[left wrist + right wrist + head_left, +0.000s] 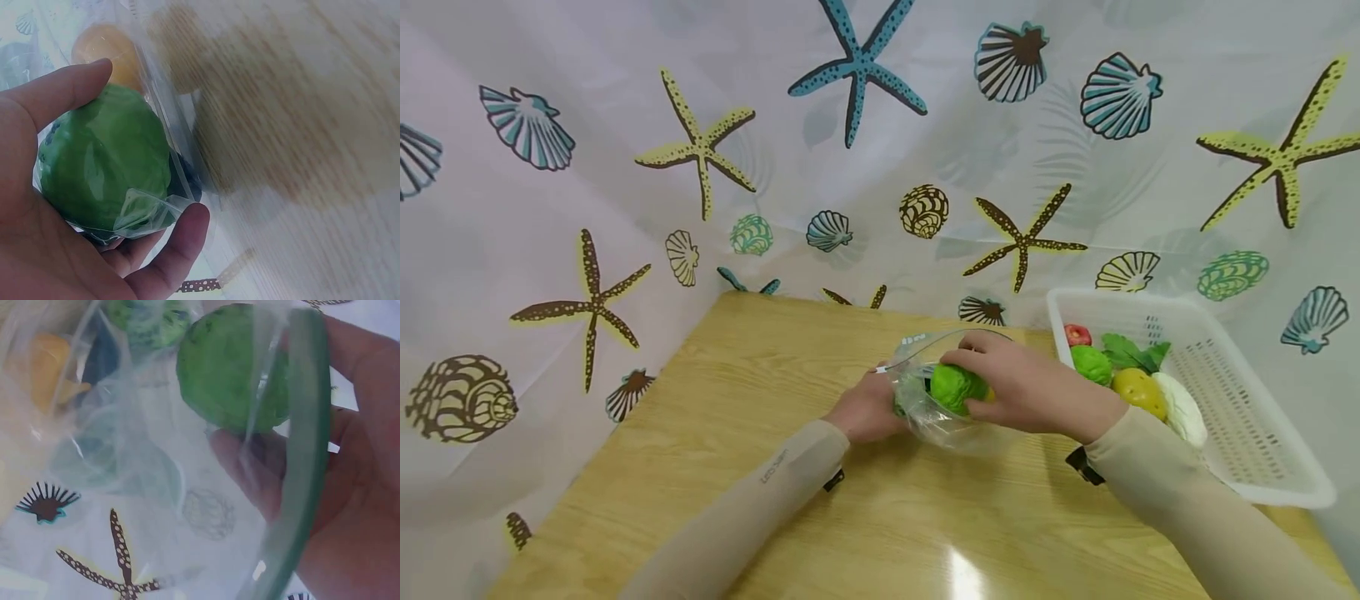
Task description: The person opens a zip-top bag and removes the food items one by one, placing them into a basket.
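A clear zip bag (951, 433) sits mid-table, its mouth spread. My right hand (1026, 383) grips a toy green cabbage (955, 388) at the bag's mouth, with the bag's green zip strip (309, 425) passing in front of the hand in the right wrist view. On the bag's left side, my left hand (871, 408) holds the plastic, fingers and thumb curled round a green, rounded vegetable (106, 159) inside. An orange, round item (109, 56) lies beyond the thumb. Through the film show a yellow-orange piece (50, 372) and a dark item, their kinds unclear.
At the right of the wooden table (760, 358) stands a white plastic basket (1270, 417). It holds a red item (1077, 335), another green cabbage (1091, 365), green leaves (1131, 353), a yellow item (1138, 392) and a white oblong one (1180, 410). A shell-and-starfish curtain (850, 183) hangs behind.
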`<state>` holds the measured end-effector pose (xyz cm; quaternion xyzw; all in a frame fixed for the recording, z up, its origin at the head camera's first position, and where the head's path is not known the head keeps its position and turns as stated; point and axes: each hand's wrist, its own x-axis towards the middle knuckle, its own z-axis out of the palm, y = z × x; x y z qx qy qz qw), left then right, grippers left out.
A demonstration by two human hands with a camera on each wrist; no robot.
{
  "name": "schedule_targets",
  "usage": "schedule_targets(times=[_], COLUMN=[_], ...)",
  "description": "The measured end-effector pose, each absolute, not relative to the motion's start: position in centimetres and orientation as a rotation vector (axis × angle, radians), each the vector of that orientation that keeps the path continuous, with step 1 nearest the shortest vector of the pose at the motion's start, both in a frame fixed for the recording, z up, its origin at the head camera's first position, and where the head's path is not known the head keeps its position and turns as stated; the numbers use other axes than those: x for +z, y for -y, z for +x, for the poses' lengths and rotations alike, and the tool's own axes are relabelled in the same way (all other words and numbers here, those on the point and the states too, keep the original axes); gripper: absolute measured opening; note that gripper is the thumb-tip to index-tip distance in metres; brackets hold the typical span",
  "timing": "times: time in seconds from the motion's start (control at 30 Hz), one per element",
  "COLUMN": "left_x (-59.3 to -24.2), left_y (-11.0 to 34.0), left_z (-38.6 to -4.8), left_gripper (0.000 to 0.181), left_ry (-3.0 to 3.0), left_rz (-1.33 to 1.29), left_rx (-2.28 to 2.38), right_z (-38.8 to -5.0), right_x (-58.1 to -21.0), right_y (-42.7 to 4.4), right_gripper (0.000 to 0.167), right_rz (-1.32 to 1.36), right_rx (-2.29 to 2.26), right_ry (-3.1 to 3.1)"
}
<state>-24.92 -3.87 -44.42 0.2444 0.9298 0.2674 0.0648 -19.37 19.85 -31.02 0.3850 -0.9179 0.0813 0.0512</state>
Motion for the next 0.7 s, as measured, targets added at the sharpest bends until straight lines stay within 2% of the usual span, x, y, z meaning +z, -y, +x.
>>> schedule_targets(times=[0.2, 0.4, 0.7], left_x=[-44.4, -44.6, -44.8], left_y=[3.5, 3.6, 3.6], left_z=[-25.1, -24.8, -24.9], left_gripper=[0.077, 0.061, 0.053], left_ry=[-2.817, -2.817, -2.828], left_rz=[0.720, 0.675, 0.681], left_rx=[0.784, 0.692, 0.638], right_z=[-18.3, -17.4, -17.0], right_x=[-29.2, -27.7, -26.2], right_y=[-21.4, -22.9, -26.8], right_gripper=[0.052, 0.056, 0.061], right_rz=[1.147, 1.095, 1.009], right_rx=[0.343, 0.417, 0.501], right_ry=[2.748, 2.703, 2.589])
